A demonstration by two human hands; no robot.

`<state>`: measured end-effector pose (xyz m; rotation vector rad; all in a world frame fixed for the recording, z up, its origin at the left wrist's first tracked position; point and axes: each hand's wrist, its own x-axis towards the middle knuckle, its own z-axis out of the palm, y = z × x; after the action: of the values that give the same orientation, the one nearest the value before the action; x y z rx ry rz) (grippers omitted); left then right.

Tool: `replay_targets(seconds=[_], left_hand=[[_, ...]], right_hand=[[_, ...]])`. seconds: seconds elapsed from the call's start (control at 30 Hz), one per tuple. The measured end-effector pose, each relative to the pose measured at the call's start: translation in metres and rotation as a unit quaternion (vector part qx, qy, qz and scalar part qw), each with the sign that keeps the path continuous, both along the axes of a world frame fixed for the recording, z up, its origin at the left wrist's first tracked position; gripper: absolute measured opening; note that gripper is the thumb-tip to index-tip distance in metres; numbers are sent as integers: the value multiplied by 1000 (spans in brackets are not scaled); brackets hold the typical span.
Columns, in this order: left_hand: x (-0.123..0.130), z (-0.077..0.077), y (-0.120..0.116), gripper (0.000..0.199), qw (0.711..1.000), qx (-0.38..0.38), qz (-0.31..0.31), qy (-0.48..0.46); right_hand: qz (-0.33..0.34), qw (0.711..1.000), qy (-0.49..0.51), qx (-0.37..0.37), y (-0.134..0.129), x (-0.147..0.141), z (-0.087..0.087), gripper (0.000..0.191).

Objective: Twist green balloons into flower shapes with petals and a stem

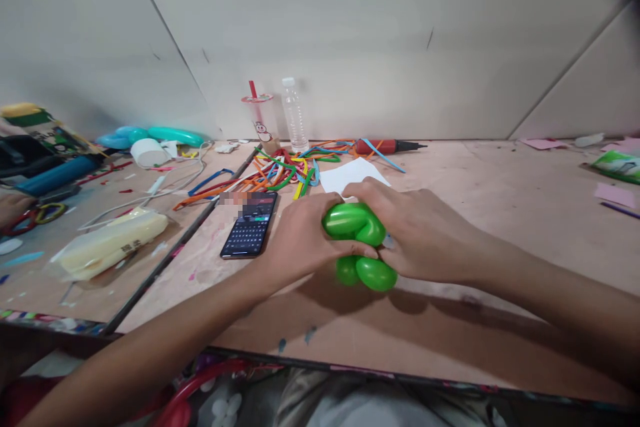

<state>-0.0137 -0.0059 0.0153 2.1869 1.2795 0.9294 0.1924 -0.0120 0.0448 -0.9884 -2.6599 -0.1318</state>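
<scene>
A shiny green balloon [377,273], twisted into several short bulging segments, is held between both hands above the table's front half. My left hand [305,233] grips it from the left, its thumb laid across the gap between the upper and lower segments. From the right, my right hand [420,233] closes on the same balloon with its fingers over the top and thumb near the middle. Parts of the balloon are hidden behind the fingers. Close to my left hand lies a phone [250,223] with a lit screen and keyboard.
Behind the hands are a white paper [353,175], loose uninflated balloons [280,173], a red hand pump [383,146], a water bottle [295,117] and a cup with straw [263,123]. At left lie a wrapped yellowish pack [113,243] and another person's hand [14,207] by scissors.
</scene>
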Motion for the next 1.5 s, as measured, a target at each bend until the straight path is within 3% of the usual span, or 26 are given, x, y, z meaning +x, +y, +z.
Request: replay_targets(seconds=[0.07,0.2,0.43,0.57,0.7,0.93,1.13,1.27,1.37,1.5], left_hand=[[-1,-2,4,46,999,-5,-34,-14],[-3,-3,11,48,995,-54,-83,-1],[-2,-1,2,41,994,42,-7,101],[-2,-1,2,39,990,60,9,129],[-1,-1,7,38,997,18,-8,71],[-7,-3,16,48,990,-93,-82,-71],[-4,-6,19,43,973,-158,-96,-140],[6,-12,15,37,969,-170,-91,-153],[11,-16,10,41,977,-138,-85,-141],[8,-14,6,45,993,-106,-34,-32]], right_hand=[[14,1000,-20,1,-2,-2,0,50],[45,998,-44,-25,-3,-5,-1,40],[24,999,-39,1,-3,-8,-12,40],[23,998,-50,23,1,-8,-16,46],[10,998,-48,29,11,-4,-15,51],[67,997,26,-24,15,2,-6,63],[119,990,-29,-72,15,9,5,76],[99,993,-67,3,15,2,-5,62],[67,990,-111,60,13,-4,-17,44],[45,986,-133,91,13,-5,-25,29]])
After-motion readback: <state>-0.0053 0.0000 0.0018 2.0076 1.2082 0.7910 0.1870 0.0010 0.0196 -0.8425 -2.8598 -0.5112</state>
